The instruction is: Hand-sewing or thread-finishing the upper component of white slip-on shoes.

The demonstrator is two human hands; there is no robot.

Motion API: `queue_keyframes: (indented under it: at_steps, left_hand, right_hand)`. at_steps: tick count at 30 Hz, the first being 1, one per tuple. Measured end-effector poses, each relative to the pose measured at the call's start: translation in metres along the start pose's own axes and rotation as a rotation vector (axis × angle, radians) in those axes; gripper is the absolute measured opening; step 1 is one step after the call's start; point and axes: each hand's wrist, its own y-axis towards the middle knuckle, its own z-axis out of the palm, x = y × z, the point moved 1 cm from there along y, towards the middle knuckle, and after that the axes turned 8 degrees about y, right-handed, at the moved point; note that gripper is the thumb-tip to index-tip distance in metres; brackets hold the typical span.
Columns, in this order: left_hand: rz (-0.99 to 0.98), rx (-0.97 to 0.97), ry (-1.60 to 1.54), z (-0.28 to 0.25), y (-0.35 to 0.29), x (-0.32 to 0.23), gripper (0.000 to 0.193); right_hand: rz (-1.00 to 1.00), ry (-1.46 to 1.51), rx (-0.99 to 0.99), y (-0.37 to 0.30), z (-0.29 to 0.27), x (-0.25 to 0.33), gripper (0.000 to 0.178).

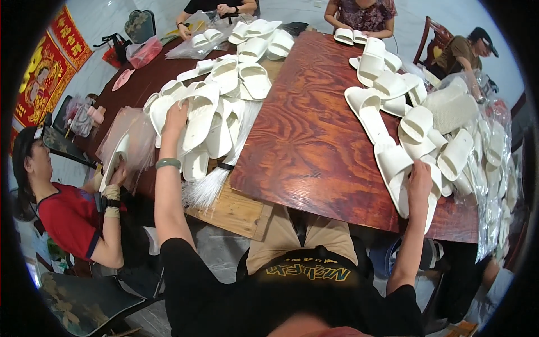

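White slide slippers lie in two heaps, one on each side of me. My left hand (175, 121), below a green bangle (168, 163), reaches into the left heap. Its fingers are closed at the edge of a white slipper (200, 112); the fingertips are partly hidden. Over at the right heap, my right hand (420, 180) is closed on the edge of another white slipper (392, 174), beside more slippers lying against each other. Bundled white plastic ties (205, 188) hang below the left heap.
A red-brown wooden table (303, 123) spans the middle, with a plank bench (236, 210) at its near left. Clear plastic bags (491, 185) of slippers crowd the right edge. At left, a person in red (67, 219) holds a slipper. Other people work at the far side.
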Motion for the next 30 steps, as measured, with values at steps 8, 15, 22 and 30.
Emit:
queue_keyframes:
  at_steps: [8, 15, 22, 30]
  left_hand:
    - [-0.068, -0.215, 0.157, -0.035, -0.065, -0.082, 0.064]
    - [0.278, -0.074, -0.220, -0.044, -0.178, -0.184, 0.033]
    - [0.376, 0.420, -0.917, 0.015, -0.258, -0.231, 0.039]
    - [0.214, 0.695, -1.217, 0.078, -0.306, -0.290, 0.066]
  right_hand:
    - [-0.165, 0.034, -0.054, -0.046, -0.006, 0.095, 0.029]
    - [-0.105, 0.132, 0.024, 0.005, 0.033, 0.146, 0.027]
    - [-0.279, 0.089, -0.099, -0.012, -0.005, 0.181, 0.040]
    - [-0.189, 1.088, 0.184, -0.066, -0.019, 0.184, 0.024]
